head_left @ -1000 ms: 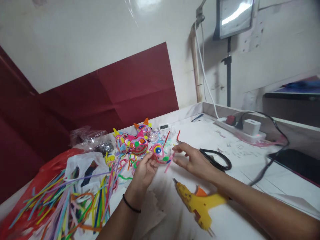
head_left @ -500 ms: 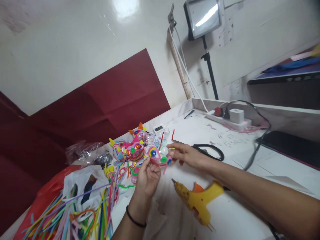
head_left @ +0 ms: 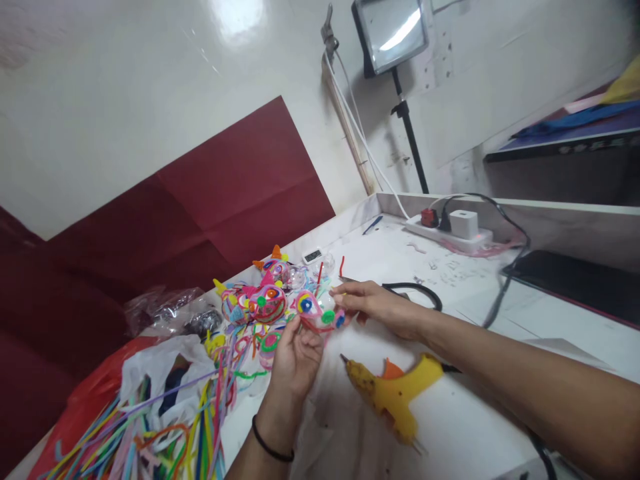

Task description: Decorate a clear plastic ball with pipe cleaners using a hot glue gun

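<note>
The left hand (head_left: 296, 357) is gripping a decorated ball (head_left: 314, 309) from below while the right hand (head_left: 373, 308) is pinching its far side, closer in than a second ago. The ball is now sitting lower over the table (head_left: 465, 427), just beyond the glue gun (head_left: 393, 395), beside the finished balls (head_left: 260, 301).

Layout on the table (head_left: 475, 427): the left hand (head_left: 296, 357) and right hand (head_left: 377, 308) meet at a pipe-cleaner ornament (head_left: 316, 311). Finished ornaments (head_left: 260, 300) lie behind the left hand, loose pipe cleaners (head_left: 165, 427) to its left. A glue gun (head_left: 395, 393) lies just before the right hand, scissors (head_left: 415, 291) behind it, a power strip (head_left: 450, 233) farther back.
</note>
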Demonstrator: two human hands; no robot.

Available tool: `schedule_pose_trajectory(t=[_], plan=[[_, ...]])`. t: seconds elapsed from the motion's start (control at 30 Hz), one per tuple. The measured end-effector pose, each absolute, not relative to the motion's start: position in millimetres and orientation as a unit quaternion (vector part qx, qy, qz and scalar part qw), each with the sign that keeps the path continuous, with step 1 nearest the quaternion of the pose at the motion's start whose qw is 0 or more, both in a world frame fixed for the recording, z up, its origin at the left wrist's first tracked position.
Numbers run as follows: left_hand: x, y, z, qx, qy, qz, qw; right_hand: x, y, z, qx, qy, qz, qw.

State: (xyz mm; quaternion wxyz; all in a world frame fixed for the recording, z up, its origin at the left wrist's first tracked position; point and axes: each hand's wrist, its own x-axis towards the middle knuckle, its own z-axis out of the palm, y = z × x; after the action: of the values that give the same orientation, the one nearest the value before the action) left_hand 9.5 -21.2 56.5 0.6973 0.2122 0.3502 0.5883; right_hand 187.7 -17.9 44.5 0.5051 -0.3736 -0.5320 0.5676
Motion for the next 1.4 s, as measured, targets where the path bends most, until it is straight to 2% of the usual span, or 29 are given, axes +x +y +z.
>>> schedule_pose_trajectory(t=[0.23,0.6,1.4], plan=[[11.7,-25.8,60.9,0.152,0.364,0.553,0.734,191.1,-19.0,40.5,-0.364,-0.522,0.587,0.5],[7.9,-26.4,58.4,0.183,0.354,0.492,0.774,195.3,-18.1,36.5,-0.349,-0.502,0.63,0.479],[2.5,-20.7,38.3,0.233,0.278,0.516,0.776,202.8,-17.3,34.1,-0.327,-0.482,0.679,0.446]])
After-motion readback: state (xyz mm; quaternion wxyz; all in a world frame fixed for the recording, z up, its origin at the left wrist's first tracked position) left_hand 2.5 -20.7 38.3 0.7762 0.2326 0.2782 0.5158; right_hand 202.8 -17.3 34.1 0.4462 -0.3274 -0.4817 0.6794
